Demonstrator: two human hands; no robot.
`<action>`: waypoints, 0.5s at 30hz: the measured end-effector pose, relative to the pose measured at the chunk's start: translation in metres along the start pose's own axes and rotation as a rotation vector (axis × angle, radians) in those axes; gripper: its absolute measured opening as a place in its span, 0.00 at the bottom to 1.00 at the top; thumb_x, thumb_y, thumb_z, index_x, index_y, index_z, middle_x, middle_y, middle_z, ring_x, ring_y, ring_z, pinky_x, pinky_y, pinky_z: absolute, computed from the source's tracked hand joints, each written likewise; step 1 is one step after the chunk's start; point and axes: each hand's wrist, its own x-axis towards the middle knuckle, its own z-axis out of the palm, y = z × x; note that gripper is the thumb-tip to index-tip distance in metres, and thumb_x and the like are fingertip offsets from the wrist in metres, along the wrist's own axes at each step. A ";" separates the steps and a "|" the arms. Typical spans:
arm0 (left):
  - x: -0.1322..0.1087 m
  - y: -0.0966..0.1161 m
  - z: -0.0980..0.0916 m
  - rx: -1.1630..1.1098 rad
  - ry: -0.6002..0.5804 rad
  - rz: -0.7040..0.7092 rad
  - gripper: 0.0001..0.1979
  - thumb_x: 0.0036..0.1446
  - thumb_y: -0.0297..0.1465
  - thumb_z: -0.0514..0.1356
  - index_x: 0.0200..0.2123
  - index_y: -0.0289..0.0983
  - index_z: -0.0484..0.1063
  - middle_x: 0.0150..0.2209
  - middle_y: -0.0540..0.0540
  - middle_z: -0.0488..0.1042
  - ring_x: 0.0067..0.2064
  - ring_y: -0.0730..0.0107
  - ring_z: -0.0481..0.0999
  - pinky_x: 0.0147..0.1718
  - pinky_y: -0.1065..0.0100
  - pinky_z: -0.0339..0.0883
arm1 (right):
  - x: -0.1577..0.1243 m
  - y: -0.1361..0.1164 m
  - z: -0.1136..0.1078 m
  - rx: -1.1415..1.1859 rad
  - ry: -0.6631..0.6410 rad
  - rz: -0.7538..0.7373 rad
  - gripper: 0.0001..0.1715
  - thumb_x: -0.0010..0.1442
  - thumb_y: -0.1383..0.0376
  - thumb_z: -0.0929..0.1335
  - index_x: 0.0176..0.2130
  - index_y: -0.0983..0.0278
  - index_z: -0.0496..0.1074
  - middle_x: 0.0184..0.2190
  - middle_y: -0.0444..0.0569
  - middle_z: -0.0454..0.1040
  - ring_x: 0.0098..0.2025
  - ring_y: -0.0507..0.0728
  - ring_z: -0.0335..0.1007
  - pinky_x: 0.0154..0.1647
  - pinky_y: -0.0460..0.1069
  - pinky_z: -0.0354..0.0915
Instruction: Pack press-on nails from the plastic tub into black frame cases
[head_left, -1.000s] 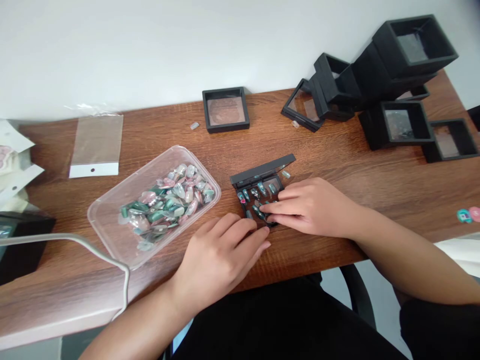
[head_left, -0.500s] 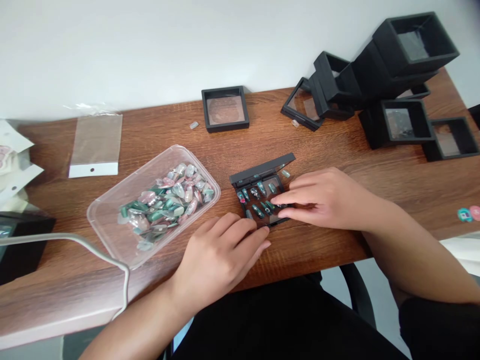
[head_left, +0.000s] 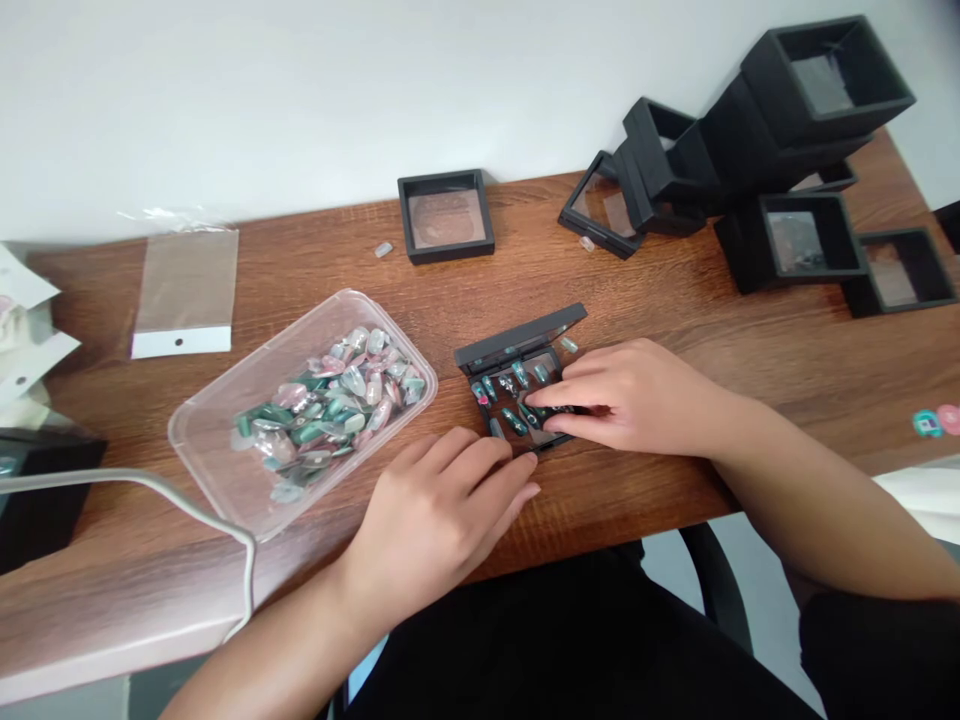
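A small black display case point(head_left: 519, 338) stands with its lid raised, holding several dark teal press-on nails point(head_left: 514, 421) on its clear base. My left hand point(head_left: 442, 510) has its fingers curled against the front left edge of this case. Inside it, the thumb and index finger of my right hand point(head_left: 615, 400) close around a press-on nail point(head_left: 533, 418) in the lower row. My right palm and other fingers hide the case's right end. Left of the case, a clear plastic tub point(head_left: 206, 420) contains many loose green, pink and clear nails.
Black frames point(head_left: 750, 130) are stacked at the back right. One black frame point(head_left: 448, 250) lies near the wall, beside a loose nail point(head_left: 384, 249). A clear bag point(head_left: 187, 280) lies back left. A white cable point(head_left: 187, 505) crosses the front left table edge.
My right thumb and index finger have shifted slightly left over the lower row of nails. My left hand stays at the case edge. The whole view has moved slightly.
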 end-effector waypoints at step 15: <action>0.002 0.001 0.000 -0.005 -0.010 0.005 0.09 0.64 0.33 0.64 0.46 0.38 0.77 0.40 0.51 0.80 0.36 0.68 0.76 0.33 0.65 0.69 | 0.000 -0.002 -0.004 -0.001 -0.019 0.053 0.13 0.64 0.56 0.70 0.45 0.58 0.78 0.30 0.43 0.79 0.31 0.53 0.73 0.30 0.48 0.55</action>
